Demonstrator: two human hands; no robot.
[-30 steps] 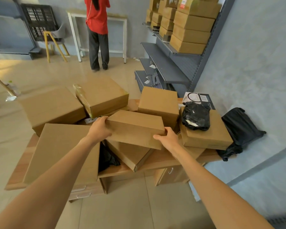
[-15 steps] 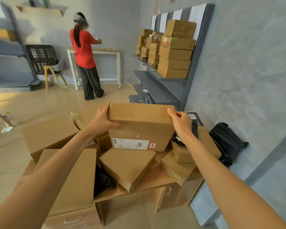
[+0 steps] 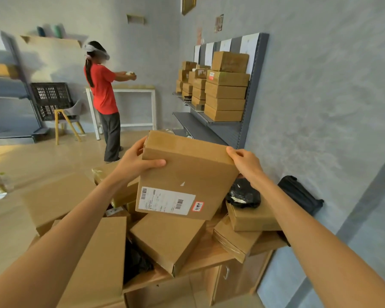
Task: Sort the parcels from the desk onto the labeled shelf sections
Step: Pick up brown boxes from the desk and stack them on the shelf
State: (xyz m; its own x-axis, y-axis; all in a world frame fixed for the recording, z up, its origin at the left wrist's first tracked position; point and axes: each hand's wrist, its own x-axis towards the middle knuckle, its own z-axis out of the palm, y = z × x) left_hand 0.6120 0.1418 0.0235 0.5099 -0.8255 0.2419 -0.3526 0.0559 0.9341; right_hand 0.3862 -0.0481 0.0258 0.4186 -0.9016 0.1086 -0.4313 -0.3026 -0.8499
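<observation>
While your left hand (image 3: 135, 165) and right hand (image 3: 246, 162) clamp the parcel (image 3: 187, 174) above the tabletop (image 3: 209, 256), shelves (image 3: 209, 123) stand at one o'clock.

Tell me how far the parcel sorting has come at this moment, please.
Done: several stacks of cardboard boxes already sit on the upper level of the wall shelf. In hand: the left hand and right hand hold one labelled parcel lifted above the desk, label facing the camera. Left: many boxes and a black bagged parcel remain piled on the desk, so much sorting is still ahead.
</observation>
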